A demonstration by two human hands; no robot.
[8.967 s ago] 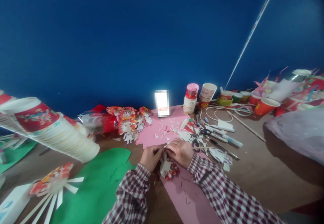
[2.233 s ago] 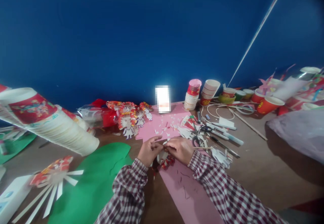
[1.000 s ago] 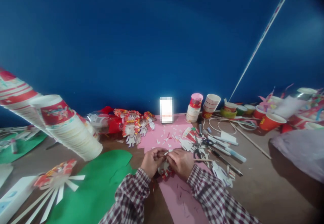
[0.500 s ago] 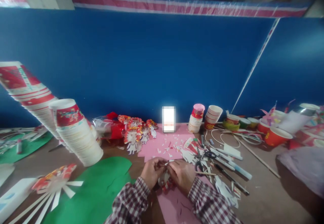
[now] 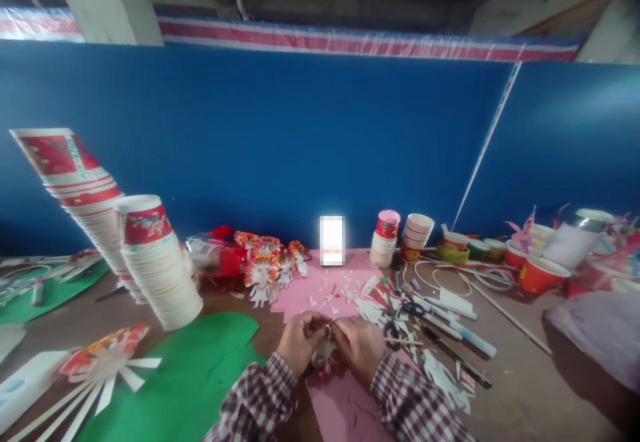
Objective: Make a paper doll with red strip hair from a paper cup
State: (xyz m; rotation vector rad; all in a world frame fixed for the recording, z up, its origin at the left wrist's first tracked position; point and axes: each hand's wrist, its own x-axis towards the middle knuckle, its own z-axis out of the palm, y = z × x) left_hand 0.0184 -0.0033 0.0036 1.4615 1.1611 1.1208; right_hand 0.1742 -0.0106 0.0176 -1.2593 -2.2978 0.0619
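Both hands meet low in the middle, over a pink sheet (image 5: 345,405). Between them is a small paper figure (image 5: 327,357) with a red, orange and white fringe, largely covered by the fingers. My left hand (image 5: 301,343) is closed, thumb and fingers pinching the figure's near-white top part. My right hand (image 5: 361,343) is closed on the same figure from the other side, its fingertips almost touching the left ones. Finished-looking paper figures (image 5: 265,269) with similar fringes stand behind to the left. Scissors (image 5: 393,332) lie just right of my right hand.
Tall stacks of paper cups (image 5: 163,275) lean at left, beside green paper (image 5: 200,362) and a cut-up cup (image 5: 105,355). White scraps, pens (image 5: 473,339) and a wooden stick (image 5: 510,315) lie right. Shorter cup stacks (image 5: 384,245) stand before the blue wall (image 5: 300,129).
The camera view has tilted up and turned slightly left, so the background sits lower. Both hands keep their pinch on the paper figure, with hardly any visible movement.
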